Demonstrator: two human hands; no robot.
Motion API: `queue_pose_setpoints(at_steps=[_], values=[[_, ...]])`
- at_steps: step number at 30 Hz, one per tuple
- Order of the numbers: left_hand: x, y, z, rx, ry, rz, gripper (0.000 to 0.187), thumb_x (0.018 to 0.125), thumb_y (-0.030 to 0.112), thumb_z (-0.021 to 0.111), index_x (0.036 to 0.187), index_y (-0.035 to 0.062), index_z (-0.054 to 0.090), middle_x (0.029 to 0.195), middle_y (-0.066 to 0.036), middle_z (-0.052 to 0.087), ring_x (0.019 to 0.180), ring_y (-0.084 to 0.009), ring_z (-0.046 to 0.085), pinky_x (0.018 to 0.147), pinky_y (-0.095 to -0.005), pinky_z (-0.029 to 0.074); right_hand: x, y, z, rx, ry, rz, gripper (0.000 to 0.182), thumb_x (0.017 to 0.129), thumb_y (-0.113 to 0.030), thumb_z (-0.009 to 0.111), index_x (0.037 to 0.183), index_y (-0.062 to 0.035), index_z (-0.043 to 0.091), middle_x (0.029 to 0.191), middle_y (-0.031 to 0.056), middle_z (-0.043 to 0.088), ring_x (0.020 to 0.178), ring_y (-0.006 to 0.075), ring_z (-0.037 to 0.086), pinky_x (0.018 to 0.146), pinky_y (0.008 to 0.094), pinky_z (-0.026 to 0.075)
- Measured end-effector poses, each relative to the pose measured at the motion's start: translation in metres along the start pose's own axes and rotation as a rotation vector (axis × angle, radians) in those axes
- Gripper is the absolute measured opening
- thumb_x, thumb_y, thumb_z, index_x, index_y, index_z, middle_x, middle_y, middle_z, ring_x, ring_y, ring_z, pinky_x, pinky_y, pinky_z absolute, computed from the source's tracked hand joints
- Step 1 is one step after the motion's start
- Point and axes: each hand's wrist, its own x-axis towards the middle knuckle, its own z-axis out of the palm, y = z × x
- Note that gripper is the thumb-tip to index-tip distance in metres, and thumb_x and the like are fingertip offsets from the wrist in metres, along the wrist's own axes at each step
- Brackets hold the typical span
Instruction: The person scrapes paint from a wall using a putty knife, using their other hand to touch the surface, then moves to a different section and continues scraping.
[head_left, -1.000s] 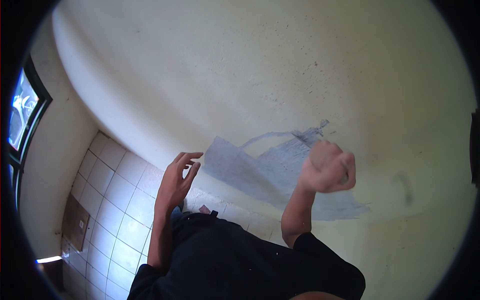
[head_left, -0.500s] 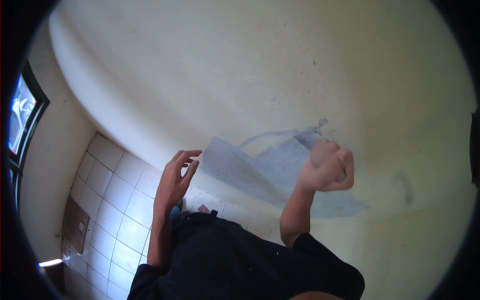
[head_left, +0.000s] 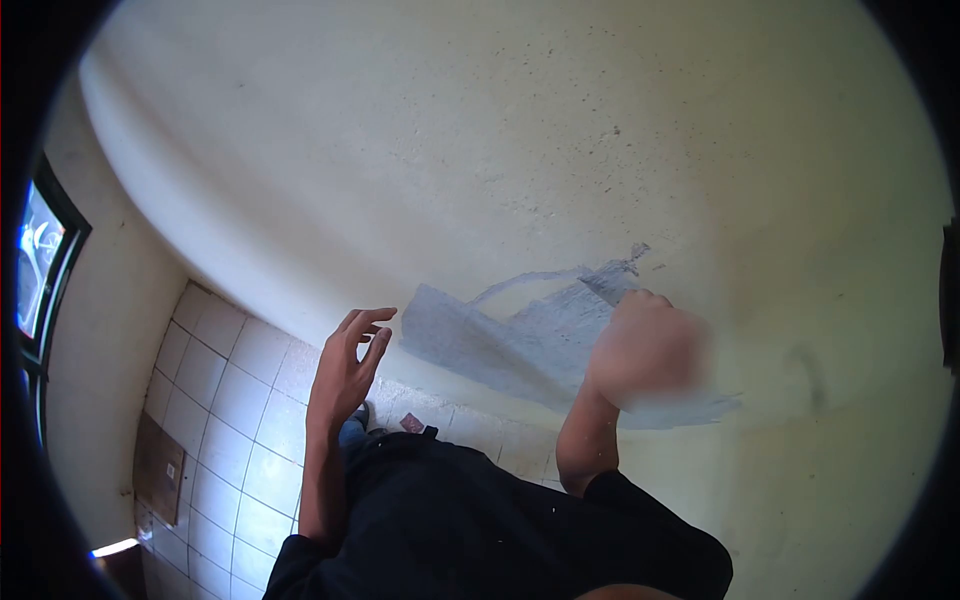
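Note:
My right hand (head_left: 648,350) is closed in a fist and smeared by motion, close to the wall. From its upper left side juts the flat grey blade of a scraper (head_left: 603,289), its edge against the wall; the fist hides the handle. Around the blade spreads a bare grey patch (head_left: 490,340) with ragged edges, where the pale coating is gone. Crumpled flakes (head_left: 638,252) cling just above the blade. Left of the patch, my left hand (head_left: 352,360) hangs with fingers loosely curled and apart, holding nothing.
The cream wall (head_left: 400,180) fills most of the view, speckled with dark pits above the patch. White floor tiles (head_left: 240,400) lie at lower left, with a brown board (head_left: 160,468) there. A small reddish piece (head_left: 411,423) lies by my feet. A dark-framed window (head_left: 45,260) is at far left.
My right fist has shifted slightly down and is now more blurred. The grey strip beside the blade looks more exposed. My left hand keeps its pose; the view has shifted slightly.

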Motion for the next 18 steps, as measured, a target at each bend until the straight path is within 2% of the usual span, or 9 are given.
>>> queue_pose_setpoints(at_steps=[2, 5, 6, 9, 10, 13, 14, 17, 18], values=[[0.002, 0.001, -0.003, -0.001, -0.001, 0.008, 0.029, 0.11, 0.019, 0.059, 0.134, 0.0042, 0.07, 0.133, -0.016, 0.072, 0.112, -0.0313, 0.072, 0.1, -0.0421, 0.056, 0.002, -0.004, -0.009, 0.127, -0.015, -0.04, 0.024, 0.08, 0.007, 0.047, 0.068, -0.0059, 0.031, 0.051, 0.0035, 0.038, 0.043, 0.011, 0.026, 0.04, 0.0284, 0.021], [-0.003, 0.0, -0.002, -0.009, -0.009, -0.006, 0.029, 0.11, 0.019, 0.059, 0.134, 0.0042, 0.07, 0.132, -0.016, 0.072, 0.112, -0.0317, 0.072, 0.099, -0.0422, 0.056, 0.009, -0.011, -0.015, 0.147, -0.091, -0.134, 0.024, 0.082, 0.007, 0.047, 0.069, -0.0051, 0.031, 0.051, 0.004, 0.039, 0.043, 0.011, 0.028, 0.04, 0.0291, 0.021], [-0.002, 0.001, -0.002, -0.014, -0.016, 0.004, 0.029, 0.11, 0.019, 0.06, 0.134, 0.0042, 0.07, 0.132, -0.016, 0.072, 0.111, -0.032, 0.072, 0.099, -0.0422, 0.056, 0.002, -0.002, -0.004, 0.052, 0.017, -0.114, 0.021, 0.07, 0.012, 0.044, 0.07, -0.0041, 0.031, 0.053, 0.0052, 0.04, 0.044, 0.0122, 0.03, 0.041, 0.0283, 0.02], [-0.001, 0.009, -0.008, -0.038, -0.046, 0.024, 0.03, 0.11, 0.019, 0.06, 0.134, 0.0044, 0.069, 0.132, -0.016, 0.071, 0.113, -0.0322, 0.071, 0.099, -0.0421, 0.056, 0.004, -0.017, 0.0, 0.139, -0.064, 0.002, 0.02, 0.068, 0.013, 0.044, 0.07, -0.0034, 0.032, 0.053, 0.0046, 0.04, 0.045, 0.0123, 0.03, 0.041, 0.028, 0.021], [-0.002, 0.012, -0.01, -0.047, -0.05, 0.024, 0.03, 0.11, 0.02, 0.06, 0.134, 0.0046, 0.069, 0.133, -0.016, 0.071, 0.115, -0.0322, 0.071, 0.099, -0.042, 0.056, 0.011, -0.023, -0.004, 0.158, -0.156, -0.088, 0.022, 0.077, 0.012, 0.047, 0.069, -0.0037, 0.033, 0.053, 0.0038, 0.04, 0.044, 0.011, 0.03, 0.04, 0.0282, 0.021], [-0.002, 0.007, -0.003, -0.024, 0.034, 0.07, 0.028, 0.11, 0.019, 0.059, 0.132, 0.0042, 0.07, 0.135, -0.016, 0.069, 0.119, -0.0315, 0.069, 0.1, -0.0424, 0.056, 0.017, -0.03, -0.004, 0.074, -0.173, -0.153, 0.023, 0.077, 0.012, 0.048, 0.069, -0.0043, 0.033, 0.053, 0.0042, 0.039, 0.043, 0.0114, 0.03, 0.039, 0.0279, 0.021], [-0.002, -0.002, -0.003, 0.027, 0.002, 0.06, 0.041, 0.109, 0.019, 0.06, 0.15, 0.011, 0.06, 0.157, -0.017, 0.053, 0.135, -0.0349, 0.06, 0.109, -0.0472, 0.054, 0.006, -0.018, 0.003, 0.133, -0.042, -0.054, 0.021, 0.07, 0.012, 0.046, 0.068, -0.0046, 0.033, 0.053, 0.0049, 0.04, 0.044, 0.0121, 0.033, 0.04, 0.0275, 0.023], [-0.006, 0.008, 0.007, 0.255, 0.22, 0.055, 0.067, 0.106, 0.016, 0.064, 0.168, 0.0205, 0.038, 0.176, -0.015, 0.025, 0.153, -0.0394, 0.041, 0.121, -0.0539, 0.046, 0.003, -0.026, 0.006, -0.028, -0.045, 0.03, 0.022, 0.071, 0.009, 0.048, 0.066, -0.0054, 0.032, 0.052, 0.0037, 0.04, 0.043, 0.0124, 0.035, 0.039, 0.0283, 0.025], [-0.005, 0.008, 0.006, 0.282, 0.221, 0.087, 0.074, 0.103, 0.015, 0.066, 0.169, 0.0216, 0.034, 0.178, -0.013, 0.02, 0.156, -0.0393, 0.034, 0.123, -0.055, 0.041, 0.006, -0.03, 0.003, 0.046, -0.066, -0.011, 0.025, 0.077, 0.006, 0.049, 0.065, -0.0063, 0.032, 0.051, 0.0032, 0.04, 0.042, 0.0119, 0.035, 0.039, 0.0285, 0.025]])
